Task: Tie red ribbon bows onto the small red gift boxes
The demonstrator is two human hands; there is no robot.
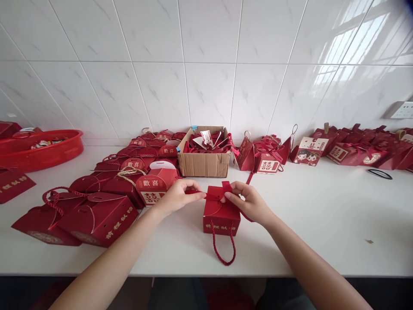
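A small red gift box [222, 224] with gold lettering stands on the white table in front of me. Its twisted cord handle [222, 260] hangs down the near side and lies on the table. Over the lid runs a red ribbon [226, 187], crossed near the middle. Pinched between the fingers of my left hand [180, 196] is one stretch of the ribbon, left of the box. My right hand [251, 202] grips a ribbon loop at the lid's right side, fingers closed. A ribbon tail trails behind and beside my right hand.
Rows of red gift boxes [119, 215] fill the left side. An open cardboard carton [204, 165] with ribbons and cards stands near the wall. A red basin [61, 150] is far left. More boxes [311, 150] line the back right, near a black hair tie [380, 174].
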